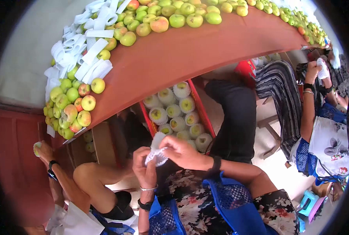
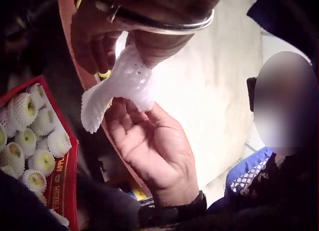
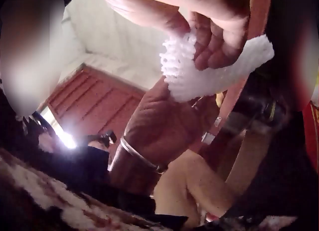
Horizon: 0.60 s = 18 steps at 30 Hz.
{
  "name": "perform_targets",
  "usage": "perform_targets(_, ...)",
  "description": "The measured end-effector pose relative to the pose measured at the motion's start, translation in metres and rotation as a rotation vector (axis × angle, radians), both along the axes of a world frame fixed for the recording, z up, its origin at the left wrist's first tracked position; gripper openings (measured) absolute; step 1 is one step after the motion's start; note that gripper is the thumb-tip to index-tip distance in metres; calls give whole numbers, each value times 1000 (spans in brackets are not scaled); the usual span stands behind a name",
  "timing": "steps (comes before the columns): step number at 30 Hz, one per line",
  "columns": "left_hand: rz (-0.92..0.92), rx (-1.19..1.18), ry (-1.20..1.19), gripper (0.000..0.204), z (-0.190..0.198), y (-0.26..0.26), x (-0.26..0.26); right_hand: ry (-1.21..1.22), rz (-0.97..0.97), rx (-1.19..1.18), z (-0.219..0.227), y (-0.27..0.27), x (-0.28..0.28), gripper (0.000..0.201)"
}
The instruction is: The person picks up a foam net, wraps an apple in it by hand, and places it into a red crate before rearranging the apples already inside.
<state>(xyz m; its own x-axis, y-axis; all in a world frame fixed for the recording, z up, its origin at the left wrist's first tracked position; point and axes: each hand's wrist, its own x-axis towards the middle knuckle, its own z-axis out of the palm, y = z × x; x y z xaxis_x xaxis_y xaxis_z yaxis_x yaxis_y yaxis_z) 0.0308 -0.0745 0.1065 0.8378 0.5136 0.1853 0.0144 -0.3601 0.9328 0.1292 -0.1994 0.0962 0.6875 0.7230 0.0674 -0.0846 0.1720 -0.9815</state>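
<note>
White foam nets (image 1: 92, 51) overlap past counting on the left of your bench (image 1: 206, 47), among uncountable apples (image 1: 68, 96); rightward, one red box (image 1: 200, 105) holds at least a dozen netted apples (image 1: 173, 111). Your left hand (image 1: 145, 168), partly closed, grips a single foam net (image 1: 157, 150) between thumb and curled fingers; it sits between your hands, near the box, and your right hand (image 1: 188, 154), nearly closed, pinches it too.

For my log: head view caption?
Left hand and right hand hold a foam sleeve near a box of sleeved apples.
</note>
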Motion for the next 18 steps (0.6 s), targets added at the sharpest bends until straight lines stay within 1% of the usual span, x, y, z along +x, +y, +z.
perform_targets(1, -4, -40, 75, 12, -4, 3, 0, 126, 18, 33, -12, 0, 0, 11)
perform_targets(2, -15, -141, 150, 11, -11, 3, 0, 330, 21, 159, -24, 4, -1, 16)
perform_targets(4, -37, -345, 291, 9, -15, -1, 8, 623, 2, 108, -18, -4, 9, 22)
perform_targets(5, -7, -420, 376, 13, -14, -3, 12, 881, 15, 113, -20, -6, 15, 27)
perform_targets(8, -31, -887, 251, 17, -29, -6, 22, 1070, 26, 253, -37, -7, 22, 27)
perform_targets(9, -63, -992, 234, 23, -27, -7, 24, 1170, 39, 345, -41, -8, 24, 25)
perform_targets(12, -7, -1183, 119, 25, -27, -12, 34, 1166, 33, 339, -41, -7, 29, 23)
perform_targets(13, -21, -1215, 69, 24, -28, -11, 37, 1158, 24, 354, -39, -5, 28, 25)
perform_targets(16, 39, -1083, -86, 22, -21, -14, 45, 837, -7, 285, -31, -2, 30, 28)
perform_targets(18, 62, -929, -102, 21, -21, -13, 49, 681, 14, 172, -13, -3, 31, 34)
